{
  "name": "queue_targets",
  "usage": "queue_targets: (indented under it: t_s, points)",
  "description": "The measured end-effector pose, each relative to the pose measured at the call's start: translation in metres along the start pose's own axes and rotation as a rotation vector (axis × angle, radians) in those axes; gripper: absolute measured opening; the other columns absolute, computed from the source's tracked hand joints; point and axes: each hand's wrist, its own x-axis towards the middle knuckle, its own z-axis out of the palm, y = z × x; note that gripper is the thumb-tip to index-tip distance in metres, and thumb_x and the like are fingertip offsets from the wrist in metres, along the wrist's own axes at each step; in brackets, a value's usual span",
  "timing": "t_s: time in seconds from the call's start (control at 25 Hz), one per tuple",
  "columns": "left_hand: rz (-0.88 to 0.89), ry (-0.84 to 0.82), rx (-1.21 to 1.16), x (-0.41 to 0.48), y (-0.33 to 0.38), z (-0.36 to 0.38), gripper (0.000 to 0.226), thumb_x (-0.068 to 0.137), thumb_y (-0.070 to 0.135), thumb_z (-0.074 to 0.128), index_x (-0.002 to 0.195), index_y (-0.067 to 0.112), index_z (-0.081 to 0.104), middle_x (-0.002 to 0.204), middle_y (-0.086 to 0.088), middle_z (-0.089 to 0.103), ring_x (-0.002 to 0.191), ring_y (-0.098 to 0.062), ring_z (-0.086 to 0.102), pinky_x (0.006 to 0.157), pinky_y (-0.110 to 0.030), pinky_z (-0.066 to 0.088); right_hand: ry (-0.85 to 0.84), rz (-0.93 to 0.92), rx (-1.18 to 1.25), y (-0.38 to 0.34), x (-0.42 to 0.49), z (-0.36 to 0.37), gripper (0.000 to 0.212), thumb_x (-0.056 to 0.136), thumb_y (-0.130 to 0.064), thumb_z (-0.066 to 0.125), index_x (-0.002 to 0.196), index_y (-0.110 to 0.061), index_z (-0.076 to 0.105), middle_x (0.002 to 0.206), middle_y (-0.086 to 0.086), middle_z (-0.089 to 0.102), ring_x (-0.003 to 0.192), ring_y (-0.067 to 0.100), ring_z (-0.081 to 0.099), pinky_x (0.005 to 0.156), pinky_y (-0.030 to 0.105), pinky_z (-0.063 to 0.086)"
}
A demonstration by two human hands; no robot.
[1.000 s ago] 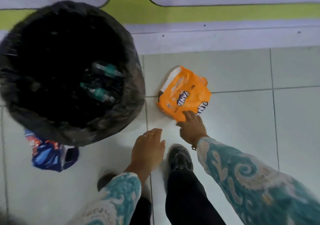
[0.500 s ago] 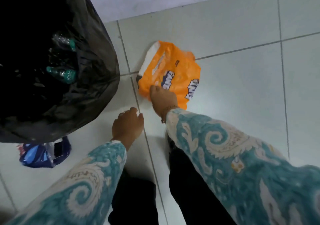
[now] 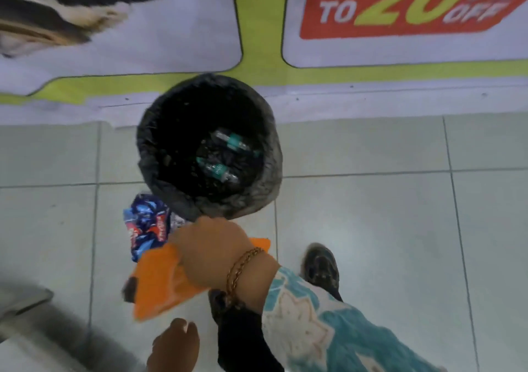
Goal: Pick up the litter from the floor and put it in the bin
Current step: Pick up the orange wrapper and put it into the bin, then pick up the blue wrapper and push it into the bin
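Now, pale green tiled floor [image 3: 371,228] all around, and against the wall stands the round bin lined with a black plastic bag [image 3: 265,183], mouth wide open, a couple of clear plastic bottles with teal labels [image 3: 220,168] lying at the bottom. Nearer the camera, the flat orange plastic wrapper [image 3: 160,283] is off the floor and hangs in the air just short of the bin's near rim, carried by the right hand [image 3: 211,254], whose fingers are closed around its upper edge, though the grip itself is hidden under the back of the hand. To do this well, I'd say: carry it forward until the hand is squarely over the dark opening, let the drooping lower end clear the rim first, then let go, because a light floppy wrapper dropped early could catch on the liner's edge and slide back out. The left hand [image 3: 174,346] hangs low and loosely curled, holding nothing that I can see. Smaller still, a crumpled blue and red snack packet [image 3: 145,226] lies on the floor touching the bin's base, likely the next pick.
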Motion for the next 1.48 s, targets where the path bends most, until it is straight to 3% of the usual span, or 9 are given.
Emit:
queue_targets:
  t_s: [0.24, 0.4, 0.52, 0.6, 0.72, 0.84, 1.0, 1.24, 1.48]
  points:
    - [0.092, 0.113, -0.116, -0.008, -0.017, -0.032, 0.039, 0.096, 0.039, 0.033, 0.127, 0.022, 0.048, 0.129, 0.001, 0.057, 0.120, -0.018, 0.048, 0.100, -0.031, 0.039, 0.473, 0.074, -0.137, -0.042, 0.038, -0.053, 0.022, 0.092, -0.011, 0.054, 0.113, -0.011, 0.056, 0.097, 0.011, 0.067, 0.083, 0.036, 0.063, 0.056, 0.033, 0.036]
    - [0.237, 0.216, -0.173, -0.006, -0.012, -0.033, 0.037, 0.095, 0.034, 0.039, 0.125, 0.017, 0.051, 0.124, -0.004, 0.062, 0.118, -0.022, 0.051, 0.099, -0.034, 0.041, 0.402, 0.343, -0.291, -0.010, 0.073, -0.023, 0.028, 0.095, -0.006, 0.043, 0.123, -0.007, 0.048, 0.109, 0.014, 0.063, 0.096, 0.037, 0.061, 0.061, 0.036, 0.035]
    - [0.275, 0.198, -0.260, 0.005, -0.014, -0.023, 0.039, 0.095, 0.034, 0.040, 0.129, 0.015, 0.048, 0.130, -0.005, 0.058, 0.123, -0.023, 0.047, 0.101, -0.035, 0.038, 0.375, 0.453, -0.382, 0.010, 0.099, 0.010, 0.039, 0.093, -0.008, 0.045, 0.132, -0.006, 0.043, 0.130, 0.018, 0.055, 0.125, 0.038, 0.046, 0.098, 0.050, 0.039]
    - [0.301, 0.218, -0.299, 0.015, -0.021, -0.022, 0.042, 0.094, 0.033, 0.043, 0.132, 0.015, 0.046, 0.134, -0.005, 0.055, 0.125, -0.023, 0.044, 0.103, -0.036, 0.037, 0.560, 0.350, -0.402, 0.004, 0.103, 0.037, 0.044, 0.087, -0.007, 0.042, 0.131, -0.002, 0.049, 0.132, 0.022, 0.055, 0.128, 0.042, 0.043, 0.105, 0.055, 0.033]
    - [0.336, 0.306, -0.307, 0.040, -0.031, -0.027, 0.048, 0.092, 0.032, 0.047, 0.135, 0.012, 0.042, 0.138, -0.008, 0.050, 0.128, -0.024, 0.042, 0.105, -0.038, 0.037, 0.696, 0.005, -0.268, -0.021, 0.086, 0.096, 0.042, 0.083, -0.008, 0.034, 0.112, 0.001, 0.064, 0.110, 0.020, 0.068, 0.101, 0.037, 0.063, 0.085, 0.045, 0.052]
    - [0.338, 0.400, -0.320, 0.076, -0.030, -0.039, 0.052, 0.090, 0.030, 0.052, 0.136, 0.010, 0.040, 0.140, -0.011, 0.048, 0.128, -0.027, 0.043, 0.104, -0.041, 0.039, 0.521, -0.021, -0.148, -0.010, 0.076, 0.167, 0.041, 0.077, -0.010, 0.037, 0.099, -0.001, 0.070, 0.094, 0.016, 0.073, 0.080, 0.033, 0.069, 0.067, 0.036, 0.059]
    - [0.400, 0.414, -0.284, 0.144, -0.013, -0.033, 0.042, 0.088, 0.021, 0.054, 0.126, 0.005, 0.048, 0.128, -0.016, 0.056, 0.118, -0.032, 0.052, 0.096, -0.042, 0.044, 0.374, 0.145, -0.155, 0.054, 0.086, 0.248, 0.046, 0.070, -0.010, 0.036, 0.100, -0.004, 0.070, 0.094, 0.013, 0.073, 0.080, 0.033, 0.068, 0.062, 0.038, 0.060]
    - [0.324, 0.537, -0.149, 0.221, 0.023, -0.005, 0.039, 0.093, 0.024, 0.048, 0.123, -0.001, 0.045, 0.122, -0.022, 0.058, 0.111, -0.038, 0.055, 0.092, -0.046, 0.046, 0.004, 0.227, -0.381, 0.116, 0.127, 0.304, 0.057, 0.063, -0.006, 0.075, 0.118, -0.001, 0.063, 0.118, 0.022, 0.066, 0.112, 0.041, 0.061, 0.088, 0.056, 0.050]
    - [0.247, 0.476, -0.362, 0.227, 0.008, 0.002, 0.028, 0.096, 0.017, 0.041, 0.112, -0.002, 0.052, 0.104, -0.027, 0.063, 0.095, -0.046, 0.059, 0.079, -0.050, 0.047, -0.199, 0.095, -0.587, 0.123, 0.121, 0.308, 0.055, 0.082, -0.027, 0.066, 0.133, -0.010, 0.052, 0.139, 0.015, 0.053, 0.131, 0.034, 0.045, 0.105, 0.052, 0.038]
